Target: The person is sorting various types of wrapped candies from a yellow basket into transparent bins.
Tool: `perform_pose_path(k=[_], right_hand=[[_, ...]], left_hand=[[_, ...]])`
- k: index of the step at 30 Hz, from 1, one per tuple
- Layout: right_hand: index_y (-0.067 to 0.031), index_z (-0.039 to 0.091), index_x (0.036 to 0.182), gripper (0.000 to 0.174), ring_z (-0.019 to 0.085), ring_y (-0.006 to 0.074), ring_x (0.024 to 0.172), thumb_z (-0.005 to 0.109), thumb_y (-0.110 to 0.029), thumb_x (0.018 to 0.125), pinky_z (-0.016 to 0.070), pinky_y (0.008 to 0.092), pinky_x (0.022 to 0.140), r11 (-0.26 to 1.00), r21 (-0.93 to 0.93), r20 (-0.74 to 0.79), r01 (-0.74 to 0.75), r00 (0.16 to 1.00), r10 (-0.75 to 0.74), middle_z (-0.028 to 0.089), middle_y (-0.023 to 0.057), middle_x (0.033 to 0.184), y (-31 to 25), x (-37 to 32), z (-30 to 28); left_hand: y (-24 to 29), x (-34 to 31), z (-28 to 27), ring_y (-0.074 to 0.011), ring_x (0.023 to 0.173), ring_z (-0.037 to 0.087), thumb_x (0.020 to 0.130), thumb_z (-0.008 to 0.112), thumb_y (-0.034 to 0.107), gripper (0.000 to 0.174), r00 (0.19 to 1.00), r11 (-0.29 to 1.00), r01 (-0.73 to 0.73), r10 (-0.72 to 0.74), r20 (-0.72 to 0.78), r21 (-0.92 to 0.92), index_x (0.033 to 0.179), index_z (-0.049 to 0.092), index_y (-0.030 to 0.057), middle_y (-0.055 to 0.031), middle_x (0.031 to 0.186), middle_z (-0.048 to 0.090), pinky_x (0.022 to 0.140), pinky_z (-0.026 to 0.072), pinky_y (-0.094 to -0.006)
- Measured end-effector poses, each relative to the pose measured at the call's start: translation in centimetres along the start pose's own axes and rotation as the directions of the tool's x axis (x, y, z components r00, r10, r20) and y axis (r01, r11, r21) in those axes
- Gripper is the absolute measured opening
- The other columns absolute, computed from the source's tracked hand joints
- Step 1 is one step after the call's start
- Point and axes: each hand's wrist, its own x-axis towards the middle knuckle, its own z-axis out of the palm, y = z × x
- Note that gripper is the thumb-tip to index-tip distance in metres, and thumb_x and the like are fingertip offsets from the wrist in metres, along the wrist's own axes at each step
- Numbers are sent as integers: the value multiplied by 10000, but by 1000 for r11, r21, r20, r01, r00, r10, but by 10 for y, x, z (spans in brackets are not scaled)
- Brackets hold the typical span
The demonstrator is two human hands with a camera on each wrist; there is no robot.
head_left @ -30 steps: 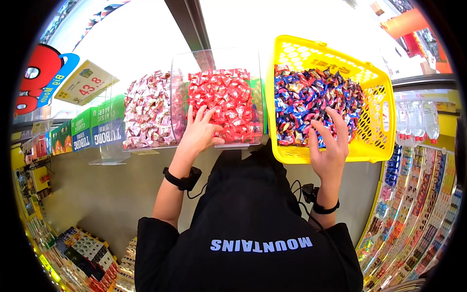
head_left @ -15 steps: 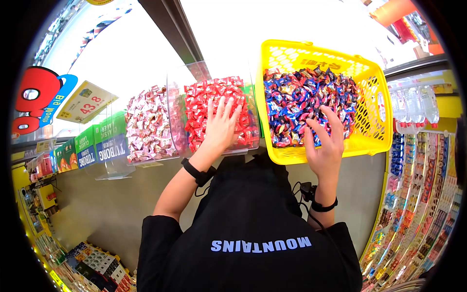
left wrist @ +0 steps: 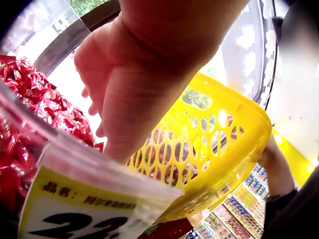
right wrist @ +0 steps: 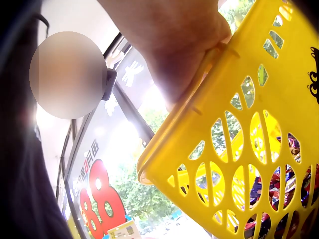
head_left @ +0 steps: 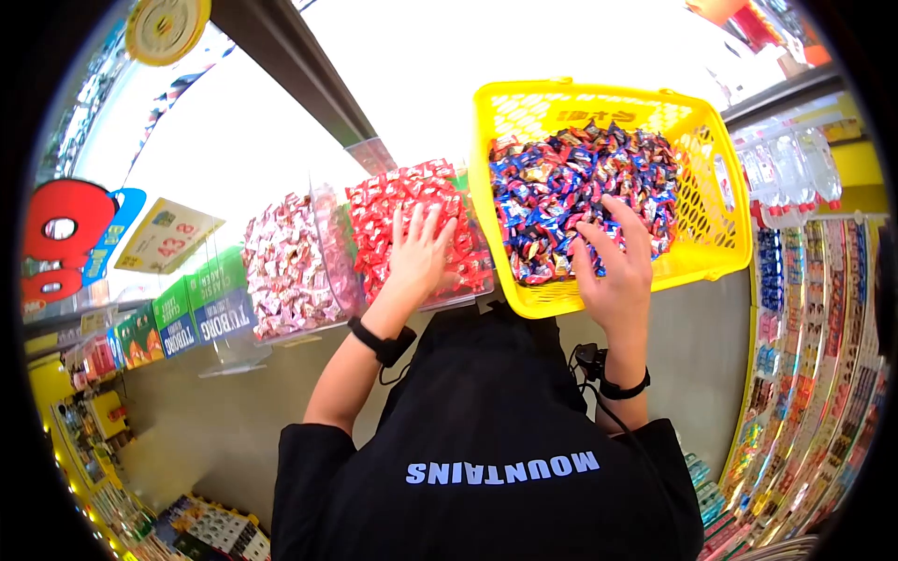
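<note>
Fingers spread flat, the left hand (head_left: 421, 254) presses red candies (head_left: 383, 201) and the right hand (head_left: 613, 273) presses blue candies (head_left: 552, 187) in the yellow basket (head_left: 580, 90), probably levelling both heaps.

Perforated yellow basket (head_left: 720, 234) of glossy moulded plastic holding shiny, crinkled, seemingly foil-wrapped blue sweets (head_left: 561, 187); just left of the basket, a smooth transparent plastic bin (left wrist: 94, 162) of glossy-wrapped red sweets (head_left: 393, 201), fronted by a matt paper label (left wrist: 75, 209).

Strong daylight floods in from above, blowing the background white. The head view bends heavily at its dark round edges; both wrist views are blurred close up.
</note>
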Motion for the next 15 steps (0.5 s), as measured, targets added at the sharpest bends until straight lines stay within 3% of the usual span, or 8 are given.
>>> perform_pose_path(k=[3,8,12,15], right_hand=[[-51,785,1046,216,633,389,1296,828,-88,838,514,496,1092,1000,-15,-16,-17,1000,16,669,177,1384,-1,0,-2],[-57,762,1074,256,623,382,1300,814,-83,825,508,504,1115,998,33,-31,50,998,-49,669,164,1371,0,1,-4],[-59,747,1137,285,594,392,1328,784,-121,861,488,543,1137,990,86,-8,109,994,-108,647,172,1406,5,2,-11],[-58,740,1194,333,577,398,1367,790,-161,882,443,574,1180,985,107,26,135,990,-138,628,184,1453,14,1,-27]], left_hand=[[-4,-12,-32,-401,1621,285,796,887,544,1021,986,996,-7,-9,-167,-93,1656,442,219,-164,1693,423,1318,110,-678],[5,-24,-95,-410,1571,355,934,803,358,762,869,978,-55,-51,-492,-199,1604,504,152,-174,1649,452,1309,151,-664],[28,-30,-130,-425,1590,328,993,738,330,681,816,953,-146,-35,-577,-264,1592,502,111,-192,1658,437,1303,176,-666],[62,-28,-149,-440,1597,314,977,753,358,710,826,954,-210,55,-562,-215,1594,500,112,-192,1668,423,1301,187,-663]])
